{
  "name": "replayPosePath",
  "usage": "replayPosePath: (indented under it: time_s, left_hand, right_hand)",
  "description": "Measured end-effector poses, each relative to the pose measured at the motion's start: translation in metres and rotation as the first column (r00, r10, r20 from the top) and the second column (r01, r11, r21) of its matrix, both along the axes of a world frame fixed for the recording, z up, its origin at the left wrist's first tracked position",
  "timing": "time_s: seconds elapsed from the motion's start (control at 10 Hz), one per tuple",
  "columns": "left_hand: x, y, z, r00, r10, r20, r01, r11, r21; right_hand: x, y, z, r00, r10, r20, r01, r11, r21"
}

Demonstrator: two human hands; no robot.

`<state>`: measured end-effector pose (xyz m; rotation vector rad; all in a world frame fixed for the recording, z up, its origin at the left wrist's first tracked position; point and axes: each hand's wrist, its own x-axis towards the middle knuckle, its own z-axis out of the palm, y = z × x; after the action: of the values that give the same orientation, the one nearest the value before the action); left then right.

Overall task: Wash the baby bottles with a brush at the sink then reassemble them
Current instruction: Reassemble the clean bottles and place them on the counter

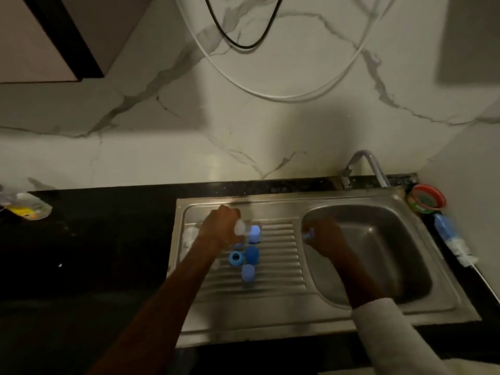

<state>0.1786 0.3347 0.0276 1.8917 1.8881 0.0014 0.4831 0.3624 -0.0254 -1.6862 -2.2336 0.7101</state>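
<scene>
On the sink's ribbed drainboard (pixel 281 253), the left hand (pixel 220 226) grips a pale bottle part (pixel 240 227) just left of the upright blue-capped bottles (pixel 253 234), while the right hand (pixel 323 236), at the basin's left rim, pinches a small blue piece (pixel 309 234).

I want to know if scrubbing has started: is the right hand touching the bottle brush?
Apart. The head view shows the right hand over the sink basin, while the bottle brush lies on the counter beyond the sink's right rim.
</scene>
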Motion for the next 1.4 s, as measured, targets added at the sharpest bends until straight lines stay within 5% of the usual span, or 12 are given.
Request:
replayPosePath:
  time_s: [0.1, 0.2, 0.3, 0.4, 0.5, 0.6, 0.8, 1.0, 1.1, 1.3, 1.4]
  left_hand:
    - [0.018, 0.005, 0.002, 0.966, 0.093, 0.242, -0.113, 0.991, 0.071]
    - [0.024, 0.032, 0.05, 0.764, 0.182, 0.618, -0.297, 0.951, 0.087]
    - [0.021, 0.053, 0.112, -0.045, 0.211, 0.976, -0.288, 0.933, -0.215]
    - [0.013, 0.056, 0.122, -0.609, 0.169, 0.775, -0.01, 0.975, -0.221]
    - [0.014, 0.044, 0.058, 0.187, 0.242, 0.952, -0.211, 0.957, -0.201]
    - [0.008, 0.018, -0.025, 0.993, 0.105, 0.048, -0.104, 0.994, -0.021]
    - [0.029, -0.013, -0.043, 0.811, 0.255, 0.527, -0.274, 0.961, -0.044]
    - [0.055, -0.018, -0.017, 0.461, 0.35, 0.816, -0.305, 0.925, -0.225]
    - [0.048, -0.022, -0.02, 0.39, 0.364, 0.846, -0.255, 0.925, -0.281]
    - [0.047, -0.032, -0.02, 0.409, 0.258, 0.875, -0.204, 0.961, -0.189]
    - [0.047, -0.034, -0.015, 0.494, 0.117, 0.862, -0.19, 0.981, -0.025]
  right_hand:
    - [0.002, -0.001, -0.012, 0.998, -0.046, -0.042, 0.047, 0.999, 0.015]
    - [-0.017, 0.018, 0.07, 0.935, -0.04, -0.352, 0.051, 0.998, 0.022]
    - [-0.017, 0.033, 0.167, 0.273, -0.014, -0.962, -0.12, 0.992, -0.049]
    - [-0.005, 0.024, 0.189, -0.446, -0.155, -0.882, -0.459, 0.885, 0.076]
    - [0.003, 0.02, 0.115, 0.202, -0.293, -0.935, -0.281, 0.897, -0.341]
    - [0.016, -0.002, 0.015, 0.991, -0.13, -0.011, 0.124, 0.966, -0.227]
    - [0.001, -0.028, -0.01, 0.766, -0.378, -0.521, 0.15, 0.892, -0.426]
    - [-0.014, -0.029, 0.019, 0.79, -0.096, -0.606, -0.034, 0.979, -0.2]
    - [-0.016, -0.032, 0.021, 0.761, -0.056, -0.647, -0.072, 0.983, -0.169]
    - [-0.022, -0.029, 0.025, 0.768, 0.044, -0.639, -0.117, 0.99, -0.072]
    - [-0.031, -0.029, 0.034, 0.752, -0.146, -0.643, -0.028, 0.967, -0.252]
